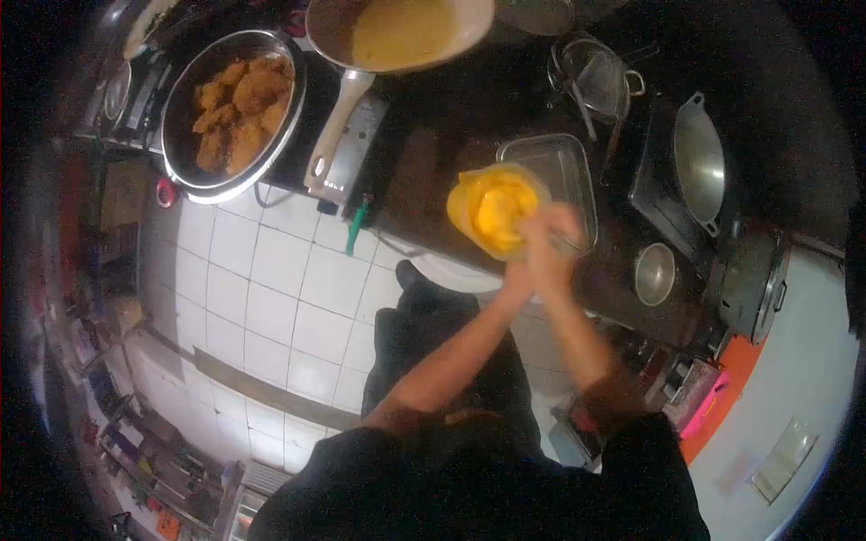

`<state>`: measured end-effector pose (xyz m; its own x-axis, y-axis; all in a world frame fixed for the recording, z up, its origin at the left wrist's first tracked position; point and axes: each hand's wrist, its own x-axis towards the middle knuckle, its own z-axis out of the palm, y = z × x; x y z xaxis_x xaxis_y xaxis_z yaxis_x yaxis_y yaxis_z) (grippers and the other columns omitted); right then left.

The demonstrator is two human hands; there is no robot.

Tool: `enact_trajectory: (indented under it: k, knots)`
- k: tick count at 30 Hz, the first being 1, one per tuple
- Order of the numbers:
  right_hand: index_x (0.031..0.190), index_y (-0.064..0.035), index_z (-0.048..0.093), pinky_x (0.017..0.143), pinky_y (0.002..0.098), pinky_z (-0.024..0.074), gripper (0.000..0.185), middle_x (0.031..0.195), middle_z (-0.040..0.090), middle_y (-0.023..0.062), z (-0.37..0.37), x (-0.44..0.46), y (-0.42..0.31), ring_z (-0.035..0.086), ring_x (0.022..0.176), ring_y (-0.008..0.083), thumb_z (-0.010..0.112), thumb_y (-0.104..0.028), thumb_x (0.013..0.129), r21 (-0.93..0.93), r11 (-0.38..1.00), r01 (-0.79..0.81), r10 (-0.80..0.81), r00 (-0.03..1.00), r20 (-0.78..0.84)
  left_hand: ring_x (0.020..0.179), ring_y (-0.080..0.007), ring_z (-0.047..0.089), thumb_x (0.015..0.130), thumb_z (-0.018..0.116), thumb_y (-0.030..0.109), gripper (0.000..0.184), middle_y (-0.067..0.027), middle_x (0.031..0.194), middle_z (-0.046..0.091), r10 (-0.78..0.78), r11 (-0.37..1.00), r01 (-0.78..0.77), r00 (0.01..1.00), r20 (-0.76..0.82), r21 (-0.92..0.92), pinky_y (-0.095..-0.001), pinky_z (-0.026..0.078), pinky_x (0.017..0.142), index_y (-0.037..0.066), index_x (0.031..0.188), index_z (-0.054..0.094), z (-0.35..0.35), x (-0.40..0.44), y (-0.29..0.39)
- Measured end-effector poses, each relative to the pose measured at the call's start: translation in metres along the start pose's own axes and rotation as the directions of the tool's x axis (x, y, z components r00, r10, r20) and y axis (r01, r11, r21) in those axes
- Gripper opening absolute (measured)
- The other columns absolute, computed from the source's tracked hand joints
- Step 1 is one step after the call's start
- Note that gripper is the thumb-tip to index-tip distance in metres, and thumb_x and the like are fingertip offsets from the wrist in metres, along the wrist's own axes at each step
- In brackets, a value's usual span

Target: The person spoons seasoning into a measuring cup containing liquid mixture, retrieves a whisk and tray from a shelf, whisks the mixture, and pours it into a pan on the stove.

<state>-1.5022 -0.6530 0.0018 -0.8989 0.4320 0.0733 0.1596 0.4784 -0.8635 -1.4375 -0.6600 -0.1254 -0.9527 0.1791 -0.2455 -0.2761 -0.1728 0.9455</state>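
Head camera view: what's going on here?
A person has both hands, left and right, at a container of bright yellow contents near a clear rectangular dish; blur hides the exact grip. Browned, crumbly-looking pieces sit in a round vessel, beside a long-handled pan holding yellowish liquid.

**White tiles (298,270) below a dark counter (424,171)**

The floor was laid with pale square tiles, their joints dark, and a brown strip (262,383) crossed it. Crowded shelves (167,460) stood at the lower left. On the right, a smooth pale surface (798,352) met an orange band (735,388). Light was dim and uneven, brighter on the tiles, while the outer edges fell into blackness.
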Motion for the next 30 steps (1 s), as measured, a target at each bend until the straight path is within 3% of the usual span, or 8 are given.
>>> enact_trajectory:
  k: [6, 10, 12, 20, 23, 26, 28, 30]
  knots:
    - [0.076, -0.0077, 0.049, 0.058, 0.0264, 0.0443, 0.012, 0.070, 0.051, 0.0035, -0.003, 0.004, -0.023, 0.051, 0.059, 0.0131, 0.061, -0.009, 0.081, -0.178, 0.945, 0.276, -0.325, 0.866, -0.380, 0.106, -0.0271, 0.054, 0.083, 0.060, 0.029, 0.045, -0.0172, 0.113, 0.058, -0.026, 1.000, 0.027, 0.998, 0.051, -0.012, -0.0360, 0.040, 0.092, 0.001, 0.117, 0.052, 0.006, -0.001, -0.014]
    - [0.083, -0.0056, 0.051, 0.065, 0.0239, 0.0427, 0.010, 0.076, 0.053, 0.0023, -0.017, 0.005, -0.008, 0.050, 0.066, 0.0118, 0.058, -0.013, 0.083, 0.430, 0.903, -0.012, 0.146, 0.949, -0.279, 0.106, -0.0268, 0.054, 0.084, 0.059, 0.029, 0.045, -0.0172, 0.113, 0.058, 0.005, 0.999, -0.005, 1.000, 0.003, 0.049, -0.0359, 0.040, 0.092, 0.002, 0.119, 0.051, 0.017, -0.006, -0.040]
    - [0.074, -0.0063, 0.051, 0.062, 0.0298, 0.0428, 0.015, 0.071, 0.053, 0.0026, -0.006, 0.004, 0.003, 0.052, 0.067, 0.0147, 0.059, -0.014, 0.083, 0.021, 0.993, -0.118, 0.114, 0.983, 0.142, 0.107, -0.0254, 0.053, 0.085, 0.057, 0.027, 0.047, -0.0162, 0.111, 0.059, 0.100, 0.974, -0.067, 0.984, -0.149, 0.216, -0.0349, 0.040, 0.092, 0.003, 0.123, 0.048, 0.012, -0.014, 0.003]
    - [0.091, -0.0021, 0.052, 0.074, 0.0301, 0.0464, 0.012, 0.083, 0.055, 0.0059, -0.014, -0.002, -0.051, 0.054, 0.078, 0.0157, 0.047, -0.011, 0.085, 0.343, 0.939, 0.020, 0.120, 0.917, -0.381, 0.114, -0.0216, 0.051, 0.087, 0.055, 0.027, 0.041, -0.0131, 0.117, 0.058, 0.017, 0.975, -0.014, 1.000, -0.012, 0.220, -0.0328, 0.040, 0.094, 0.008, 0.123, 0.050, 0.008, -0.011, -0.010]
    - [0.080, -0.0047, 0.051, 0.065, 0.0288, 0.0441, 0.007, 0.078, 0.054, 0.0037, 0.002, -0.019, 0.051, 0.052, 0.078, 0.0123, 0.058, -0.007, 0.081, -0.530, 0.819, 0.221, -0.329, 0.937, -0.118, 0.113, -0.0218, 0.051, 0.088, 0.053, 0.030, 0.041, -0.0140, 0.120, 0.055, -0.204, 0.979, 0.201, 0.938, 0.280, 0.041, -0.0339, 0.041, 0.093, 0.008, 0.123, 0.050, -0.006, -0.007, 0.002]
    - [0.077, -0.0042, 0.052, 0.065, 0.0297, 0.0440, 0.008, 0.077, 0.053, 0.0029, 0.025, -0.014, 0.074, 0.051, 0.078, 0.0118, 0.057, -0.008, 0.082, -0.667, 0.736, -0.114, -0.426, 0.687, -0.589, 0.114, -0.0225, 0.050, 0.089, 0.052, 0.033, 0.044, -0.0147, 0.122, 0.054, -0.116, 0.993, 0.119, 0.982, 0.148, -0.013, -0.0344, 0.039, 0.095, 0.007, 0.124, 0.049, 0.005, 0.000, -0.020]
    - [0.089, -0.0033, 0.051, 0.074, 0.0290, 0.0460, 0.014, 0.088, 0.053, 0.0043, -0.007, 0.004, -0.025, 0.052, 0.081, 0.0139, 0.052, -0.017, 0.086, -0.013, 0.961, -0.277, 0.275, 0.946, 0.172, 0.114, -0.0226, 0.049, 0.088, 0.053, 0.032, 0.044, -0.0145, 0.123, 0.053, -0.143, 0.989, 0.136, 0.981, 0.133, 0.061, -0.0343, 0.038, 0.096, 0.005, 0.123, 0.048, 0.008, -0.007, -0.009]
    - [0.088, -0.0059, 0.051, 0.069, 0.0295, 0.0450, 0.011, 0.081, 0.053, 0.0034, -0.012, 0.005, -0.048, 0.052, 0.077, 0.0133, 0.056, -0.015, 0.084, 0.118, 0.973, -0.197, 0.216, 0.960, -0.178, 0.114, -0.0227, 0.049, 0.087, 0.055, 0.030, 0.045, -0.0143, 0.124, 0.052, -0.083, 0.995, 0.078, 0.994, 0.072, 0.070, -0.0343, 0.037, 0.097, 0.004, 0.123, 0.048, 0.007, -0.004, -0.012]
